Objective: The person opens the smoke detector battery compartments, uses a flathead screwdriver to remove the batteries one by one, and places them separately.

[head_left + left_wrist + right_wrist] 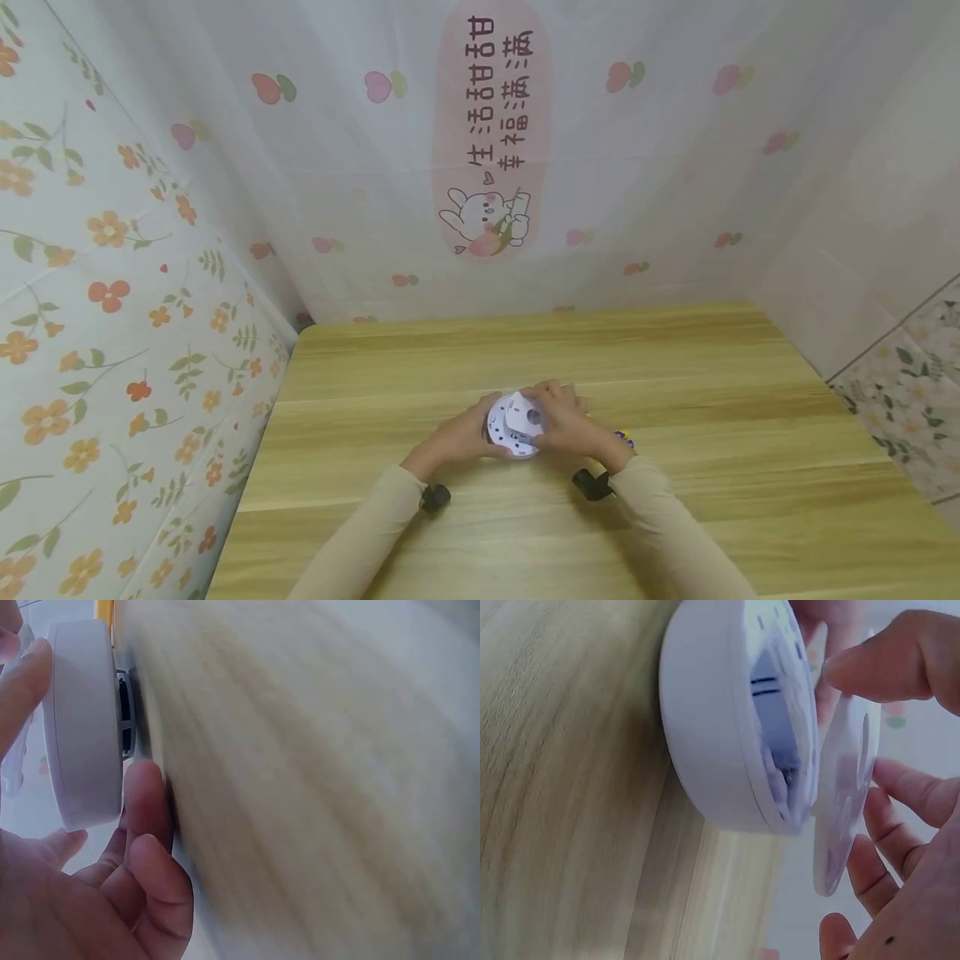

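A round white plastic housing (497, 433) is held a little above the wooden table. My left hand (467, 432) grips it by the side; in the left wrist view, fingers curl beneath the housing (86, 727), near a dark-slotted part on its underside. My right hand (567, 425) pinches a thin white cover plate (517, 412), thumb on one face and fingers on the other. Seen from the right wrist, this cover plate (840, 802) stands tilted away from the housing (705, 727), whose face shows a recess with dark marks inside. Small dark slots ring that face.
A small blue and yellow object (624, 438) lies on the wooden table (390, 358) behind my right wrist, partly hidden. Black wrist-camera mounts (592, 484) sit at both cuffs. Patterned curtains (345, 192) hang along the table's back and left sides.
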{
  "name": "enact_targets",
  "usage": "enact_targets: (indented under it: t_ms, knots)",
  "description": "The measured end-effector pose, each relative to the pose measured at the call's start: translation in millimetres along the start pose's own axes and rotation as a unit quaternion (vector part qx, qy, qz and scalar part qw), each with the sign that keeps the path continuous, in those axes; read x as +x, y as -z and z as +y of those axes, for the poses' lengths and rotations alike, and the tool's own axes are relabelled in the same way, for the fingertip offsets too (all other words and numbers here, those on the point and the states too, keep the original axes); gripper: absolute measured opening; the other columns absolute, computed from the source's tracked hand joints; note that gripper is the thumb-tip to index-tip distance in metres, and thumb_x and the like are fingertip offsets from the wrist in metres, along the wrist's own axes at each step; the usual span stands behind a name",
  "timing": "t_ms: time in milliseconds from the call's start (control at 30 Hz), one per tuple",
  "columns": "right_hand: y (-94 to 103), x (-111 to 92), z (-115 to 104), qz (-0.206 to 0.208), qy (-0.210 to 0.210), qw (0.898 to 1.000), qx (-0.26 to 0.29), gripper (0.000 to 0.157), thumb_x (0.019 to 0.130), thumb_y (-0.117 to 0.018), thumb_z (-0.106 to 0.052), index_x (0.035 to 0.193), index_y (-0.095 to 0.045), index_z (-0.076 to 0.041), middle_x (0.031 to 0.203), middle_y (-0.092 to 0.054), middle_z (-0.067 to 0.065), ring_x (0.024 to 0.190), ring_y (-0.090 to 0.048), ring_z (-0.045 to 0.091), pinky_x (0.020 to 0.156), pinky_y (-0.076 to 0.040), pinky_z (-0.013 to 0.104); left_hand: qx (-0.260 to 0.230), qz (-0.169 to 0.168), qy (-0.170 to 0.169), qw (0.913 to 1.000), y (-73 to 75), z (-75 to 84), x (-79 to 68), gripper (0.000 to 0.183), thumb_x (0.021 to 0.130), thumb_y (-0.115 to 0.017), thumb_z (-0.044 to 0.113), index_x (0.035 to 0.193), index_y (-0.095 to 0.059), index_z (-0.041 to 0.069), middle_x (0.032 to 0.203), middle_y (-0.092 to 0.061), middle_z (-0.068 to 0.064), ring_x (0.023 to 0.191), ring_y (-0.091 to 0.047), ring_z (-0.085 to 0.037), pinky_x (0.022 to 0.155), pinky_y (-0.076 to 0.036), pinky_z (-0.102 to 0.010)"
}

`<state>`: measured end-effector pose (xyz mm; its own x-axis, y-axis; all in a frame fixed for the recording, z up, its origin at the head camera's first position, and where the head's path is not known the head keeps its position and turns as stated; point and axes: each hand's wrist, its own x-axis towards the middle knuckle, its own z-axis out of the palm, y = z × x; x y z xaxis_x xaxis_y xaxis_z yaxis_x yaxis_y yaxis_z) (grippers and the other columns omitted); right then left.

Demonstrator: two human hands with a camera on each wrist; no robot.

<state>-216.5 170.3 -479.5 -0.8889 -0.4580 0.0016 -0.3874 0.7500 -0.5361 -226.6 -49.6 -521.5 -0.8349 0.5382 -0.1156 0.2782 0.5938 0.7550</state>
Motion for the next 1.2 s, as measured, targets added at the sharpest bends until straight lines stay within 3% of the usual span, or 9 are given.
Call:
enact_targets:
  t_ms: [300, 633, 900, 1033, 1200]
  knots:
    - [-10.4, 10.6, -7.3, -0.033, -0.004, 0.998, -0.046, 0.076, 0.066, -0.075, -0.008, 0.138, -0.049, -0.010, 0.131, -0.045, 0.012, 0.113, -0.038, 0.030, 0.087, -0.027, 0.049, -0.005, -0.013, -0.010, 0.9998, -1.6, -6.1, 4.9, 0.106, 0.076, -0.079, 0.045, 0.156, -0.014, 0.021, 0.154, -0.038, -0.009, 0.134, -0.045, -0.027, 0.107, -0.039, -0.049]
    - [-15.4, 15.0, -9.7, -0.057, -0.003, 0.997, -0.057, 0.072, 0.071, -0.074, -0.007, 0.138, -0.050, -0.013, 0.131, -0.044, 0.011, 0.114, -0.037, 0.031, 0.084, -0.026, 0.045, -0.035, -0.022, -0.026, 0.9988, 0.4, -4.5, 3.8, 0.099, 0.076, -0.081, 0.038, 0.154, -0.022, 0.020, 0.146, -0.047, -0.006, 0.128, -0.049, -0.022, 0.104, -0.041, -0.045]
    - [-10.8, 14.2, -7.1, -0.075, 0.012, 0.996, -0.043, 0.069, 0.075, -0.076, -0.008, 0.139, -0.050, -0.009, 0.131, -0.045, 0.011, 0.110, -0.039, 0.030, 0.084, -0.026, 0.046, -0.027, -0.034, 0.001, 0.9990, 2.3, -3.6, 2.2, 0.102, 0.077, -0.079, 0.042, 0.155, -0.017, 0.021, 0.153, -0.039, -0.010, 0.134, -0.045, -0.028, 0.107, -0.038, -0.049]
    - [-7.6, 14.8, -5.6, -0.097, 0.017, 0.995, -0.031, 0.070, 0.077, -0.075, -0.009, 0.142, -0.048, -0.008, 0.132, -0.044, 0.011, 0.111, -0.039, 0.031, 0.086, -0.025, 0.049, -0.042, -0.051, 0.013, 0.9977, 3.1, -4.8, 1.8, 0.098, 0.081, -0.074, 0.045, 0.156, -0.015, 0.023, 0.153, -0.038, -0.010, 0.133, -0.046, -0.029, 0.107, -0.039, -0.049]
    - [-4.4, 15.6, -3.2, -0.107, 0.015, 0.993, -0.037, 0.067, 0.079, -0.074, -0.010, 0.141, -0.049, -0.010, 0.136, -0.045, 0.010, 0.115, -0.041, 0.032, 0.088, -0.026, 0.052, -0.017, -0.059, 0.030, 0.9977, 3.9, -7.5, 2.3, 0.081, 0.092, -0.056, 0.053, 0.156, -0.012, 0.027, 0.154, -0.037, -0.013, 0.134, -0.045, -0.031, 0.109, -0.037, -0.049]
